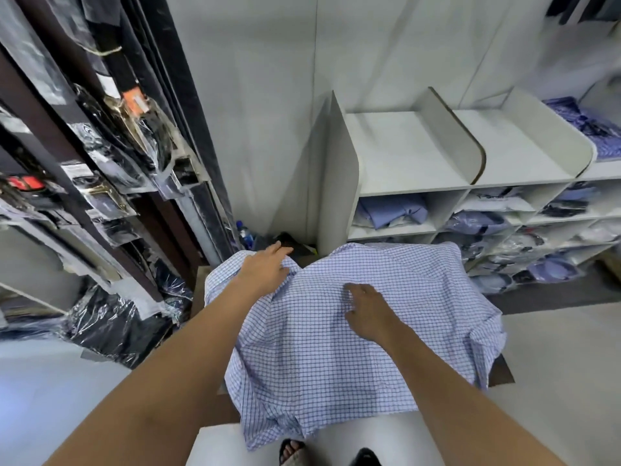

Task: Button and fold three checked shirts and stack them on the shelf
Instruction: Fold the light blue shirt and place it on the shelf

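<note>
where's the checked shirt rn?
Head view, centre-bottom: the checked shirt is spread over a low surface in front of the white shelf unit, with the left hand and right hand both resting on it.

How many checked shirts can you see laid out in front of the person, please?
1. The checked shirt lies spread out under both hands; others may be hidden beneath it or out of view.
</note>
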